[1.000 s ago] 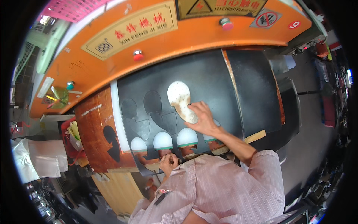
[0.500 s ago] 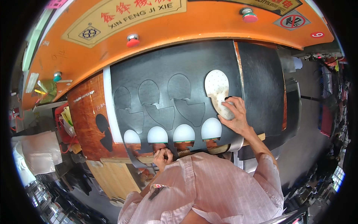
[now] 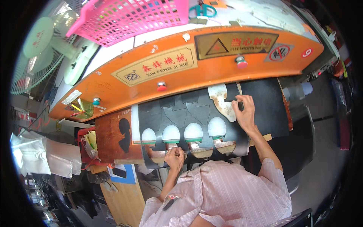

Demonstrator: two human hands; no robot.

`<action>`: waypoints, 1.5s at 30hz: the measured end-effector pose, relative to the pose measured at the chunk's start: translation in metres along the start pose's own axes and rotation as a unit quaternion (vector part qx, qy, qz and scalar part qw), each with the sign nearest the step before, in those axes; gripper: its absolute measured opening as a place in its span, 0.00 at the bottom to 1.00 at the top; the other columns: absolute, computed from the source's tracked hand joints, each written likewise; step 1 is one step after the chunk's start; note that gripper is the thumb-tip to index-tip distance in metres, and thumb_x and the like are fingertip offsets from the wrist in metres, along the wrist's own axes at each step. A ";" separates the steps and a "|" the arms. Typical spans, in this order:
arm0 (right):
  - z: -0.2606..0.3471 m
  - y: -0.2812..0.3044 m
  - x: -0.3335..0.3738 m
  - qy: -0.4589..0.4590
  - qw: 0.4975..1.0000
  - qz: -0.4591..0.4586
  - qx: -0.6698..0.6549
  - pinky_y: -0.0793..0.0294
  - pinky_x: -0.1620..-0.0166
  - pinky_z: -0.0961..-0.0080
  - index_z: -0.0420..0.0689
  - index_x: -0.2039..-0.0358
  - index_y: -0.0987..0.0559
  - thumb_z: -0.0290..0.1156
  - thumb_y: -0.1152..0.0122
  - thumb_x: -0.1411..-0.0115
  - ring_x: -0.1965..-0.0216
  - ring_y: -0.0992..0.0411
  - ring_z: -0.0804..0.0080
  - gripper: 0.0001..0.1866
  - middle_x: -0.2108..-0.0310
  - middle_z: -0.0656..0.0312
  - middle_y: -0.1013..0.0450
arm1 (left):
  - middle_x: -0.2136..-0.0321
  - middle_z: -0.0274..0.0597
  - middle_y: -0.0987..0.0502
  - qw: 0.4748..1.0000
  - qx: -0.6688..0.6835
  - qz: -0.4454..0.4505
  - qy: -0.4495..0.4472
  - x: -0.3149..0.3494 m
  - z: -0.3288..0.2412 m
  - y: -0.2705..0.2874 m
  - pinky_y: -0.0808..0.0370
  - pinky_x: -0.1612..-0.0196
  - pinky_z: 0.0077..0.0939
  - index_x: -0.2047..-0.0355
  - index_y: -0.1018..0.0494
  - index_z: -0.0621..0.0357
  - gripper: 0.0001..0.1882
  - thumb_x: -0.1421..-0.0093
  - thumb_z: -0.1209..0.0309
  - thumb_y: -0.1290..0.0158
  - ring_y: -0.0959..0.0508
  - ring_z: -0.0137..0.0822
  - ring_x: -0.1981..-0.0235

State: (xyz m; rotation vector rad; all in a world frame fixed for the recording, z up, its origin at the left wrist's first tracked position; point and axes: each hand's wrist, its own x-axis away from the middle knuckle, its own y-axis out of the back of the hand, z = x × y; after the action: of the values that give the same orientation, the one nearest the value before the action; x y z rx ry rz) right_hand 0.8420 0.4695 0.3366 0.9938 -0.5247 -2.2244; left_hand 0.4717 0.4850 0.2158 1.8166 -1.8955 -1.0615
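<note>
One pale cutting die (image 3: 222, 102), flat and shoe-part shaped, lies on the black sheet (image 3: 264, 109) at its upper right, just under the orange machine front (image 3: 211, 72). The right hand (image 3: 245, 111) rests on the die's right edge, fingers spread and bent, fingertips pinching the rim. The left hand (image 3: 174, 157) is curled closed at the sheet's near edge; whether it grips the sheet itself cannot be told.

Four rounded cut-outs (image 3: 193, 132) stand in a row along the near part of the sheet, showing pale board beneath; further dark cut shapes lie behind them. One brown board (image 3: 111, 138) with a single dark cut-out sits left of the sheet.

On the machine front: one long yellow plate (image 3: 157, 65) with red characters at centre-left; one dark rectangular plate (image 3: 236, 42) with a yellow warning triangle to its right; one red-ringed round prohibition sign (image 3: 279, 53); one small red disc (image 3: 307, 53) at far right. Two red knobs (image 3: 162, 86) and one teal knob (image 3: 96, 101) protrude below. One pink mesh basket (image 3: 128, 17) sits on top; one fan (image 3: 41, 53) stands at left.

Compared with half a second ago, the die and right hand lie further right and higher on the sheet, and the left hand remains at the near edge.
</note>
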 end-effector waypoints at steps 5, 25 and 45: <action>0.030 -0.006 -0.075 0.090 0.985 -0.105 -0.103 0.29 0.60 0.69 0.36 0.68 0.24 0.25 0.37 0.32 0.69 0.32 0.66 0.08 0.72 0.58 0.30 | 0.82 0.47 0.24 1.000 -0.022 0.007 0.002 -0.063 -0.004 -0.020 0.27 0.72 0.47 0.80 0.26 0.59 0.16 0.39 0.65 0.40 0.23 0.52 0.78; 0.027 -0.089 0.042 0.005 0.989 0.146 0.033 0.32 0.45 0.52 0.37 0.48 0.21 0.38 0.34 0.38 0.50 0.27 0.49 0.22 0.55 0.48 0.23 | 0.79 0.50 0.19 0.992 0.062 0.065 0.086 -0.172 -0.026 -0.040 0.24 0.66 0.43 0.70 0.19 0.61 0.17 0.36 0.58 0.43 0.18 0.47 0.75; 0.056 -0.059 0.155 -0.073 0.982 0.165 0.053 0.30 0.41 0.54 0.38 0.44 0.20 0.35 0.34 0.36 0.49 0.24 0.45 0.22 0.51 0.43 0.21 | 0.73 0.47 0.19 0.994 0.079 0.072 -0.018 -0.053 0.007 -0.009 0.24 0.57 0.46 0.65 0.22 0.60 0.08 0.34 0.68 0.45 0.19 0.51 0.65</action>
State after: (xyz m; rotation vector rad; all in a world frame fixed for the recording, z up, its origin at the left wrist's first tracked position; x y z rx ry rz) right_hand 0.6972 0.4100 0.2582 0.7364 -0.8183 -1.9942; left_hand 0.4817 0.5385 0.2186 1.7213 -2.1492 -0.9247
